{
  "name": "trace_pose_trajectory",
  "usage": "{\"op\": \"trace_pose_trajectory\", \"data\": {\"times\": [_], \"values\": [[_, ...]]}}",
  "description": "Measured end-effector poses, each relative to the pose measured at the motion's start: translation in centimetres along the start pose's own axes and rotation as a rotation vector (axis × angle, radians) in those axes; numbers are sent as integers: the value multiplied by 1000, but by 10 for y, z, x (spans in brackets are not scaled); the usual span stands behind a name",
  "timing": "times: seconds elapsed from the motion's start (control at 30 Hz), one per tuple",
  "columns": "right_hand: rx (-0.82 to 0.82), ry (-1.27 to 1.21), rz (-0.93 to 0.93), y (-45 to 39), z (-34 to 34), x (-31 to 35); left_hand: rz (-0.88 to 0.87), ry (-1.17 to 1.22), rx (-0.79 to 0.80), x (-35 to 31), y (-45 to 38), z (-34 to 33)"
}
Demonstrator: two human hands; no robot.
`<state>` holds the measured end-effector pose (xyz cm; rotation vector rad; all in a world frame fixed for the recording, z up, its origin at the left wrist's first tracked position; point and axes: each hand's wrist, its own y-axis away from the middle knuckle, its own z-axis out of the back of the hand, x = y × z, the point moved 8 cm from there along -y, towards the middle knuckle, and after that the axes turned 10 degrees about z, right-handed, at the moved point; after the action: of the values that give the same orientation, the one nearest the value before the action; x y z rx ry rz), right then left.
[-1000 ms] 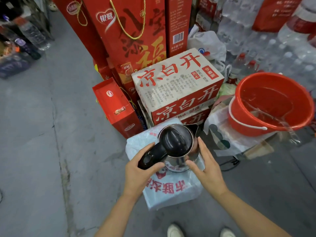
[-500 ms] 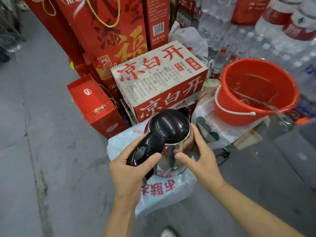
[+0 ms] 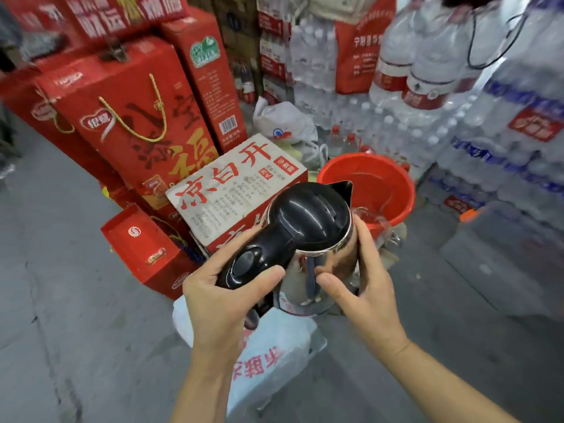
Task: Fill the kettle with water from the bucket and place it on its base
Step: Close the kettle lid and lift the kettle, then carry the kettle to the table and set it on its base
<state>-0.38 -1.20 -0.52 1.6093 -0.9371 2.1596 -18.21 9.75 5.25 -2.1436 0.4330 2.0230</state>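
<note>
A steel kettle (image 3: 308, 218) with a black lid and black handle is held up in the air, lid closed, spout pointing toward the bucket. My left hand (image 3: 219, 303) grips the handle. My right hand (image 3: 363, 288) cups the kettle's shiny body from the right. The red bucket (image 3: 387, 175) stands just beyond the spout and holds water; a clear plastic scoop rests inside it. The kettle's base is hidden behind the kettle and my hands.
A white-and-red carton (image 3: 232, 184) sits left of the bucket, with tall red gift boxes (image 3: 134, 123) behind. Packs of bottled water (image 3: 476, 123) are stacked at the right. A white plastic-wrapped bundle (image 3: 268, 355) lies under my hands on the grey floor.
Both hands have lifted the kettle off the white bundle and carried it up toward the bucket. The camera has tilted upward, showing more of the stacked goods.
</note>
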Motion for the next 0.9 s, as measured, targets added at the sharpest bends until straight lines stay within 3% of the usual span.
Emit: {"op": "trace_pose_trajectory", "data": {"times": [0.2, 0.43, 0.57, 0.9], "values": [[-172, 52, 31, -13, 79, 62, -40, 3, 140, -65, 8, -72], [-456, 103, -15, 14, 160, 110, 1, 5, 474, -116, 31, -169], [-634, 152, -7, 47, 198, 134, -44, -74, 650, -131, 57, -213], [-1036, 327, -46, 187, 292, 194, 56, -31, 1073, -127, 190, -315]]}}
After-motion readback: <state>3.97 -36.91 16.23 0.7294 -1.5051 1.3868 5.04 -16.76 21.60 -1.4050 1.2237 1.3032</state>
